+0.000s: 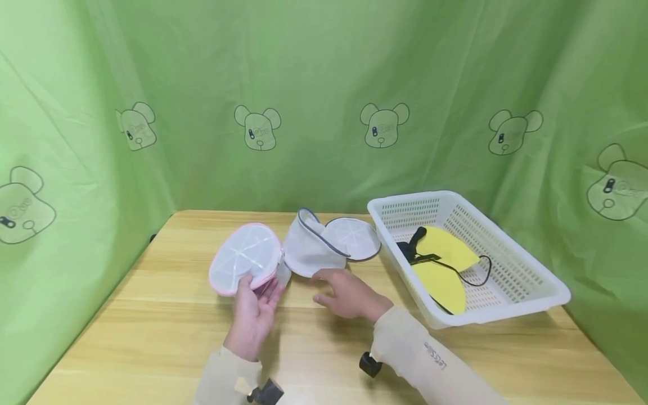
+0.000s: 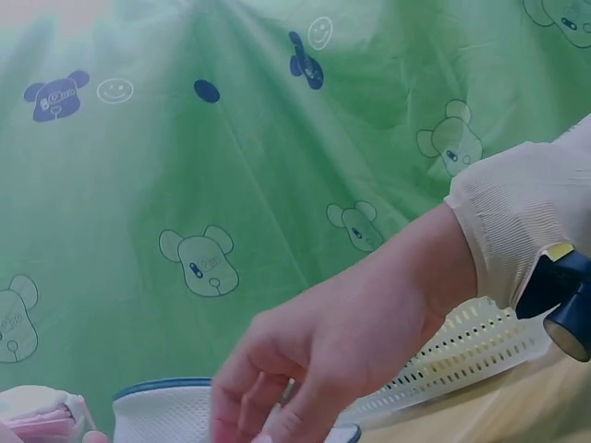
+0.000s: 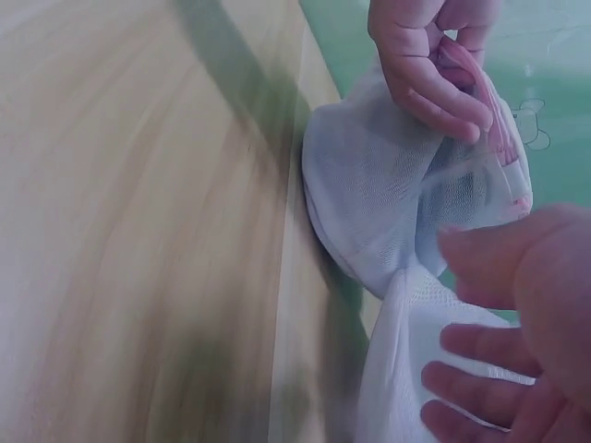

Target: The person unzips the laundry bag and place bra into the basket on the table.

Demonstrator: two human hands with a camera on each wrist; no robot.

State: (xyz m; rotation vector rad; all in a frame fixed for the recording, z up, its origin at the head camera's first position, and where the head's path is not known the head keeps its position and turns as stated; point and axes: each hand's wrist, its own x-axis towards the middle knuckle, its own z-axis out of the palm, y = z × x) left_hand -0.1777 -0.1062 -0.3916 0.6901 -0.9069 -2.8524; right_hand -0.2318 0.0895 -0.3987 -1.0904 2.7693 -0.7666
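Clock centre: lying between the left hand (image 1: 255, 312) and the right hand (image 1: 349, 292), with 12 pointing to the far edge of the table (image 1: 126, 349).
Left edge: slanting from 8 up to 10 o'clock; a broad band of wood is showing between it and the held bag, and the green curtain (image 1: 314, 174) is hanging beyond.
Pink-trimmed mesh bag (image 1: 245, 256): tilting at 10 to 11 o'clock, its round pale panel facing up.
Left hand at 9: pinching that bag's near rim, the thumb lying on the panel and the fingers curling underneath.
Blue-trimmed mesh bag (image 1: 311, 250): standing at 12 o'clock, its mouth gaping toward 1, its left side running close up against the pink-trimmed bag.
Right hand at 2: reaching to the blue-trimmed bag's near edge, fingers bending loosely apart from the thumb; I cannot tell whether they are touching it.
Round mesh panel (image 1: 356, 242): lying flat at 1 o'clock, partly hiding behind the blue-trimmed bag, leaving hardly any gap before the basket.
White basket (image 1: 498, 315): sitting at 2 to 3 o'clock, its right corner reaching the table's right edge in the head view; it is holding yellow pieces (image 1: 440, 287) and black straps (image 1: 416, 241).
Near side: wood is stretching between the sleeves (image 1: 435, 360) around 6 o'clock.
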